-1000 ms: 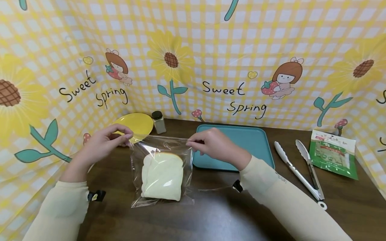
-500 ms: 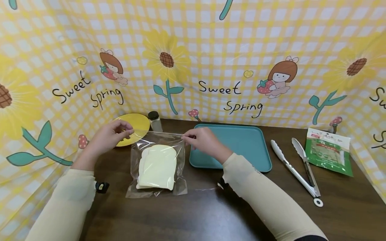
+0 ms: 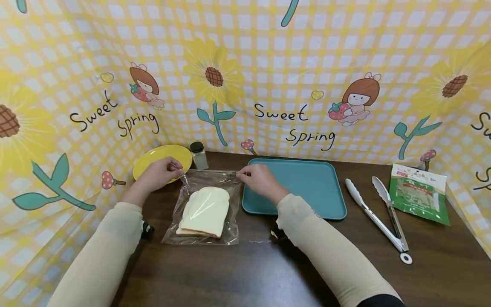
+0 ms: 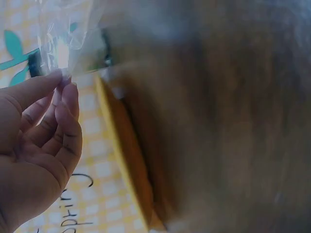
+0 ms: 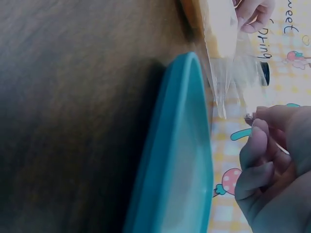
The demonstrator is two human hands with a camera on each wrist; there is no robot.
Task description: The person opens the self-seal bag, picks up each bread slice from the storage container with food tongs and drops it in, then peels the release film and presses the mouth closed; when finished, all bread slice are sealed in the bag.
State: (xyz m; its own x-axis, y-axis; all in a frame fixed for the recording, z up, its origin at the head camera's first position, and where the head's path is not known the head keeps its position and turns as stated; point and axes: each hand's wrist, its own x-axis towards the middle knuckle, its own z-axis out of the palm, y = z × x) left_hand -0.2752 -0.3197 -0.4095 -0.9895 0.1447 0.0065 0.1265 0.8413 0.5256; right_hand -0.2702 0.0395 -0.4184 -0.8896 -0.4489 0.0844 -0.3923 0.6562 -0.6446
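A clear plastic bag [image 3: 234, 232] holds slices of white bread [image 3: 207, 211], stacked slightly askew. My left hand [image 3: 163, 172] pinches the bag's upper left corner between thumb and fingertips; the left wrist view shows this pinch by the left hand [image 4: 43, 131] close up. At the upper right corner, my right hand [image 3: 261, 179] pinches the bag's top edge, which is stretched straight between both hands. In the right wrist view, thumb and index of the right hand [image 5: 272, 160] meet on the film.
Behind the left hand is a yellow plate [image 3: 153, 155], with a dark-lidded shaker jar [image 3: 199, 157] beside it. A teal tray [image 3: 303, 187] lies right of the bag. Farther right are metal tongs [image 3: 383, 221] and a green-and-white food packet [image 3: 420, 194]. Patterned cloth [image 3: 230, 34] hangs behind.
My left hand has moved right, closer to the right hand. The bag with the bread has come down and its top edge is shorter between my hands; both pinches stay.
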